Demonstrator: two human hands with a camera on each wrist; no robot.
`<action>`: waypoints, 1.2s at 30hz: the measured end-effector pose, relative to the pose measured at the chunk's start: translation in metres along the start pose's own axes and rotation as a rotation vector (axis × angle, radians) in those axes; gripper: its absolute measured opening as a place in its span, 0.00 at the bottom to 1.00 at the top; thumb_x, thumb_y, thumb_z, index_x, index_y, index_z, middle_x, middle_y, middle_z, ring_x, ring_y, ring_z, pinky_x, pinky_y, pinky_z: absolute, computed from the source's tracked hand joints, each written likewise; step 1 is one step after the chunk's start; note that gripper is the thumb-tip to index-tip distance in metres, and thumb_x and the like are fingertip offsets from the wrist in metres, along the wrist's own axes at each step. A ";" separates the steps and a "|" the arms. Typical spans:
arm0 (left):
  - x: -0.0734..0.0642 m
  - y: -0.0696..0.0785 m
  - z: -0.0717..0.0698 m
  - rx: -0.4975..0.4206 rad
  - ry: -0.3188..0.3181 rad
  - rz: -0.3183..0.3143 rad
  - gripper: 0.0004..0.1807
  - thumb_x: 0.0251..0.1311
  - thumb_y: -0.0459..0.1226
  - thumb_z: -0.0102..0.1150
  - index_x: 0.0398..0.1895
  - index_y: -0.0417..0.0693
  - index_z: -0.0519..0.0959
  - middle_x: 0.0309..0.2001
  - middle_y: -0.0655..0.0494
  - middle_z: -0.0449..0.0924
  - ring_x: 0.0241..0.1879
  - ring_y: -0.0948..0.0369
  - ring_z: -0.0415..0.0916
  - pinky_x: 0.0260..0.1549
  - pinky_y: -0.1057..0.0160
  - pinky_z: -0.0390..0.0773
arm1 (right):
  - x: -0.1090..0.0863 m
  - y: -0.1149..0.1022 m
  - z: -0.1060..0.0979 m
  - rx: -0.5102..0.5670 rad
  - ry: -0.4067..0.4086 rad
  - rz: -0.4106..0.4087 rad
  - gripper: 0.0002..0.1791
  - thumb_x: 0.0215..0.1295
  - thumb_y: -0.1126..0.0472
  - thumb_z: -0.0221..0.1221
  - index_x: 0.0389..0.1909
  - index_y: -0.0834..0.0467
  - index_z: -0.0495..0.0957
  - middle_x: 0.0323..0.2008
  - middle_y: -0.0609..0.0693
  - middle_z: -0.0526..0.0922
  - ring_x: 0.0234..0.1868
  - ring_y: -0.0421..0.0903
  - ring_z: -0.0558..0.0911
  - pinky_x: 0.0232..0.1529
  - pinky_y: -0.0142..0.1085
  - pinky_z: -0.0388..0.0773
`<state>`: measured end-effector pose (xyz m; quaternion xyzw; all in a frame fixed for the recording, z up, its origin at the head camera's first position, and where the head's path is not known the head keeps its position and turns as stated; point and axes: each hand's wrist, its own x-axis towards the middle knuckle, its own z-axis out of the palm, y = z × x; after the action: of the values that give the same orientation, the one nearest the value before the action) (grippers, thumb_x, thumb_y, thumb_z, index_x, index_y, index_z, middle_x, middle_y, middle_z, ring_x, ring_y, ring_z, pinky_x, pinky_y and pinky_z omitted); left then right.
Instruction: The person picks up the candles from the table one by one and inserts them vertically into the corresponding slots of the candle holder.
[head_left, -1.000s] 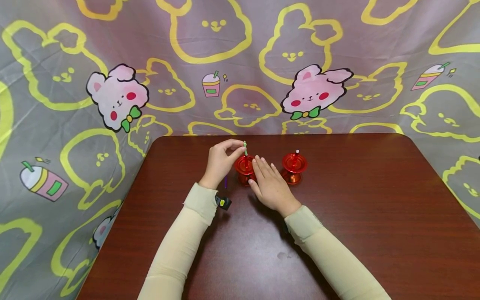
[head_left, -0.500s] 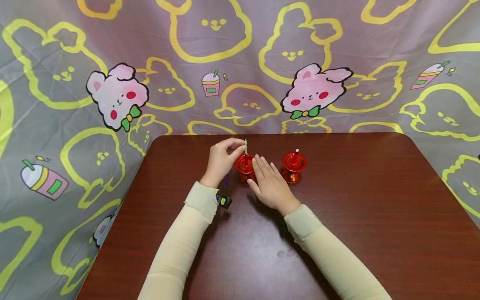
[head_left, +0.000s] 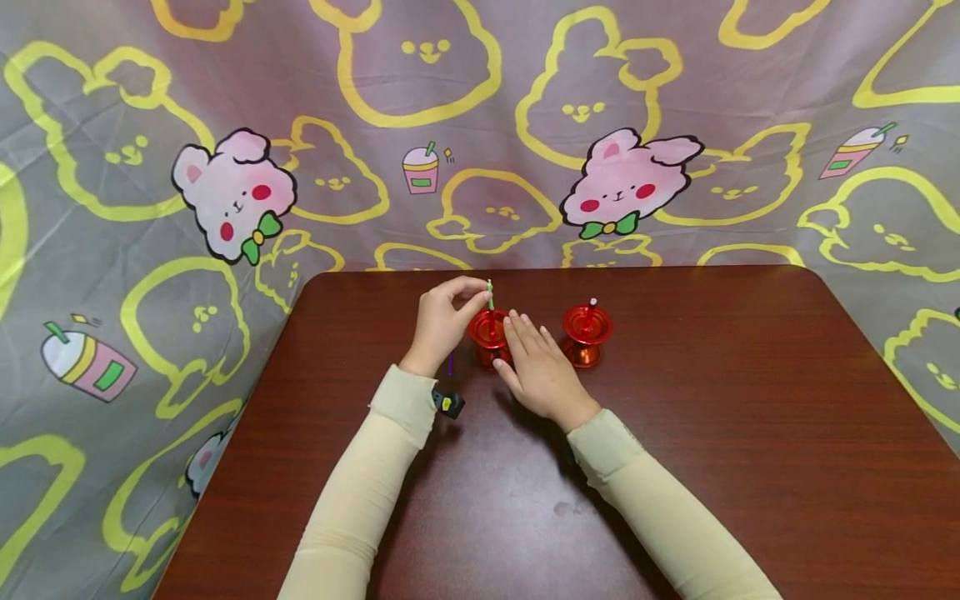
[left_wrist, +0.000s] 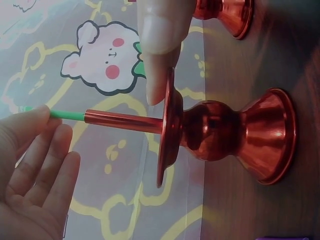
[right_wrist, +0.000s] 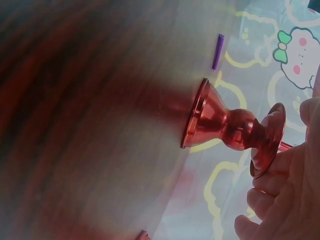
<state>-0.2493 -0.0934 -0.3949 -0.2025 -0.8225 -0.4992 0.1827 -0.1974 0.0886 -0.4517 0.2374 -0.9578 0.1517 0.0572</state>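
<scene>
A shiny red candle holder [head_left: 491,331] stands upright on the table. In the left wrist view a slim green candle [left_wrist: 67,115] sits at the mouth of the holder's narrow tube [left_wrist: 122,121]. My left hand [head_left: 438,325] pinches the candle's upper end between thumb and forefinger, while the other fingers are loosely bent. Beside the holder's dish, my right hand [head_left: 543,371] has its fingers stretched out, and the fingertips appear to touch the dish rim [left_wrist: 165,150]. How deep the candle sits in the tube is hidden.
A second red candle holder [head_left: 587,333], with a pale tip on top of its tube, stands right of my right hand. A thin purple stick [right_wrist: 218,52] lies left of the first holder. Behind the brown table [head_left: 750,400] hangs a patterned cloth [head_left: 480,142].
</scene>
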 end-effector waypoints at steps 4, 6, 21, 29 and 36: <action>-0.001 0.000 0.000 -0.001 -0.001 -0.005 0.10 0.63 0.34 0.69 0.44 0.38 0.86 0.41 0.46 0.88 0.40 0.54 0.85 0.44 0.56 0.84 | 0.000 0.001 0.001 0.000 0.003 0.001 0.37 0.80 0.45 0.45 0.78 0.65 0.54 0.79 0.60 0.52 0.80 0.55 0.51 0.76 0.52 0.50; -0.001 0.001 0.000 0.001 -0.003 -0.006 0.10 0.63 0.34 0.69 0.44 0.38 0.86 0.41 0.46 0.88 0.40 0.54 0.85 0.44 0.56 0.84 | 0.000 0.001 0.001 0.002 0.003 0.001 0.37 0.80 0.45 0.45 0.78 0.65 0.54 0.79 0.60 0.52 0.80 0.55 0.51 0.77 0.52 0.49; -0.002 -0.002 0.001 0.035 0.006 0.020 0.09 0.64 0.34 0.68 0.44 0.38 0.86 0.40 0.47 0.88 0.39 0.55 0.84 0.42 0.57 0.84 | 0.000 -0.001 0.000 0.023 -0.008 0.012 0.37 0.80 0.46 0.45 0.78 0.65 0.53 0.79 0.60 0.52 0.80 0.55 0.50 0.77 0.50 0.47; -0.002 -0.002 0.002 0.072 -0.008 0.038 0.10 0.65 0.35 0.67 0.45 0.38 0.86 0.41 0.46 0.88 0.40 0.55 0.85 0.43 0.57 0.84 | 0.001 -0.001 0.000 0.019 -0.014 0.013 0.37 0.80 0.45 0.45 0.78 0.65 0.53 0.79 0.59 0.51 0.80 0.55 0.50 0.77 0.51 0.47; -0.001 -0.001 0.002 0.099 -0.015 0.041 0.11 0.65 0.35 0.67 0.46 0.38 0.86 0.42 0.46 0.88 0.41 0.54 0.85 0.44 0.57 0.84 | 0.001 -0.001 0.000 0.011 -0.012 0.009 0.37 0.80 0.46 0.45 0.78 0.65 0.53 0.79 0.60 0.52 0.80 0.55 0.51 0.77 0.52 0.48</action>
<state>-0.2485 -0.0924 -0.3967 -0.2139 -0.8433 -0.4522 0.1964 -0.1978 0.0878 -0.4515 0.2344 -0.9583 0.1560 0.0493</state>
